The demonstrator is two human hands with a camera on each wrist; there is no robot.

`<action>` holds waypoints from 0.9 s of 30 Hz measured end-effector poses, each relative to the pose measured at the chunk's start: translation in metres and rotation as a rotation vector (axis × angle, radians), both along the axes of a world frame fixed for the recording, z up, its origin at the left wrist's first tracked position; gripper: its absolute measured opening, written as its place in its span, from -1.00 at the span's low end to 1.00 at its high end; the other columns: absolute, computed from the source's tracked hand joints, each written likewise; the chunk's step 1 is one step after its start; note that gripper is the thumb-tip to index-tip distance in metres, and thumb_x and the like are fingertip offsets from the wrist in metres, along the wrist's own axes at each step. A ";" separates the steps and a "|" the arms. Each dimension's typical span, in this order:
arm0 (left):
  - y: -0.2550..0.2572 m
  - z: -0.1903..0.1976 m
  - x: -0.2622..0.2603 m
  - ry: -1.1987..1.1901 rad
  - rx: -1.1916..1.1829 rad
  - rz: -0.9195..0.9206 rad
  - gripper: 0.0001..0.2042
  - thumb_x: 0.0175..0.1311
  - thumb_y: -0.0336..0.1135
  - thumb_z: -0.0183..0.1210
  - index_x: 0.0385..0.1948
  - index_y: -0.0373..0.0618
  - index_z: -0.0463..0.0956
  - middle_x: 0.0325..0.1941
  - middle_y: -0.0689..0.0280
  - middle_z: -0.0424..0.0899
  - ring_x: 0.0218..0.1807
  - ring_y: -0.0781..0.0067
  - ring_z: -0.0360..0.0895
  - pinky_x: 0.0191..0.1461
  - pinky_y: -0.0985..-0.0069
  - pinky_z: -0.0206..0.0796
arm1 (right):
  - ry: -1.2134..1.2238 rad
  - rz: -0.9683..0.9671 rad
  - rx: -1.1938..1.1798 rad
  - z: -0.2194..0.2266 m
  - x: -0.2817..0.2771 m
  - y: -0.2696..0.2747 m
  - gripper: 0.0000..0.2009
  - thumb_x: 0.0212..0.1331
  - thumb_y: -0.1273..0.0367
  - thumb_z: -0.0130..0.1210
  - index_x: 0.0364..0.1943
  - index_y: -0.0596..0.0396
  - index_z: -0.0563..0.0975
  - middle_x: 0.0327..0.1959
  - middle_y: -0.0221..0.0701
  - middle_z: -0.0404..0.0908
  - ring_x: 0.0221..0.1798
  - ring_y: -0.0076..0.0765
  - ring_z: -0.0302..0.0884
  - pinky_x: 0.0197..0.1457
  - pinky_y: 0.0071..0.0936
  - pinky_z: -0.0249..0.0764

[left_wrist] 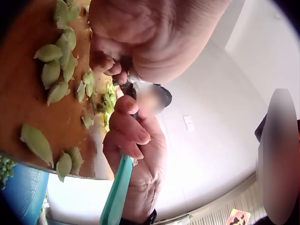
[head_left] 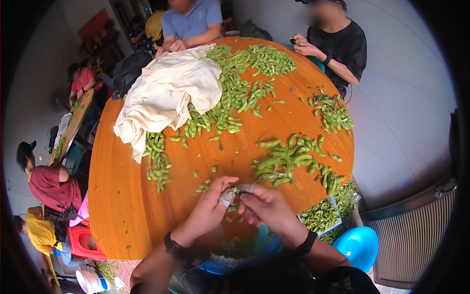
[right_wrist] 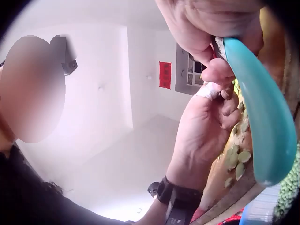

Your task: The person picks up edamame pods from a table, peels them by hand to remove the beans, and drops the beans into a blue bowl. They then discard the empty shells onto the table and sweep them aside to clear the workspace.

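Note:
My left hand (head_left: 205, 210), white tape round its thumb, meets my right hand (head_left: 267, 203) over the near edge of the round table. The left fingers are curled, pinching a small green pod (head_left: 233, 189), mostly hidden. My right hand grips a tool with a long, curved teal handle (right_wrist: 262, 112); its dark end (head_left: 243, 193) reaches the left fingertips, and its exact kind is hidden by the fingers. Several cut or opened pods (left_wrist: 61, 61) lie on the wood below the hands.
Piles of green soybean pods (head_left: 289, 157) spread over the wooden table (head_left: 122, 196), partly under a cream cloth (head_left: 171, 88). Two people sit across it. Beside the near right edge are a tray of pods (head_left: 320, 215) and a blue basin (head_left: 360, 247); a red stool (head_left: 85, 242) stands left.

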State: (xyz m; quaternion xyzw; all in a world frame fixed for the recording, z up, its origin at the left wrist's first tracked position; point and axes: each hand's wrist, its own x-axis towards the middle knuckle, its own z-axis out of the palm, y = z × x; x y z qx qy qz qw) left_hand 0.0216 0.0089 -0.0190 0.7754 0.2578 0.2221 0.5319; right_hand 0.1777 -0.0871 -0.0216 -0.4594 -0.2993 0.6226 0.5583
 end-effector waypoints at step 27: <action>0.079 0.029 -0.035 0.512 0.816 0.355 -0.84 0.04 -0.55 0.13 -0.30 -0.22 0.55 -0.18 0.08 0.54 -0.12 -0.04 0.46 0.00 0.18 0.37 | -0.270 -0.281 -0.003 -0.001 0.062 -0.004 -0.78 0.37 0.44 -0.11 -0.02 0.11 0.53 -0.56 -0.53 0.51 -0.68 -0.72 0.29 -0.68 -0.72 0.19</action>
